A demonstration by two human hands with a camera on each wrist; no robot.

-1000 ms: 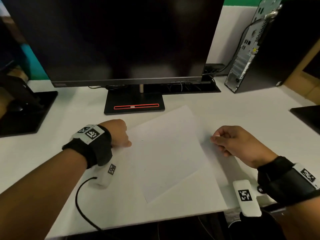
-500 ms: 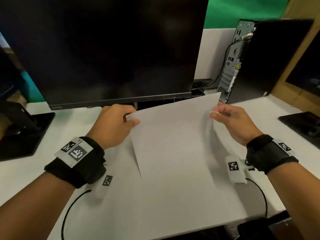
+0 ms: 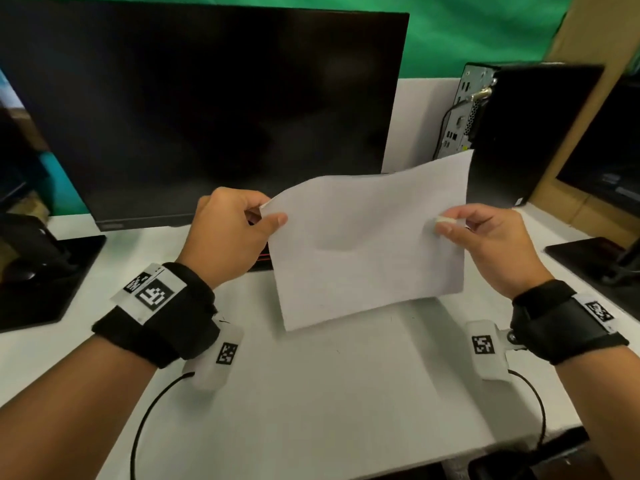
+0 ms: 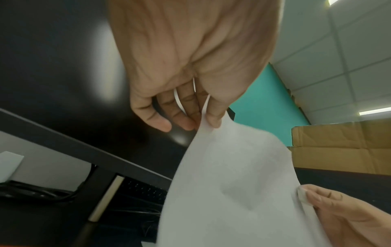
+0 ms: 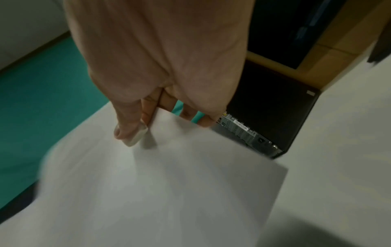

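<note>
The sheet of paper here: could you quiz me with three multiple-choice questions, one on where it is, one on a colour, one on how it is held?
1. Where is the sheet of paper?
A. On the floor.
B. Held up in front of the monitor.
C. Inside a drawer.

2. What colour is the wall above the monitor?
A. Red.
B. Yellow.
C. Green.

3. How is the sheet held?
A. The left hand and the right hand each pinch a side.
B. By one hand only.
C. No hand touches it.

Answers: 1 B, its lower edge hangs free in the head view; 2 C, green shows over the monitor; 3 A, thumb and fingers close on it in both wrist views.
</note>
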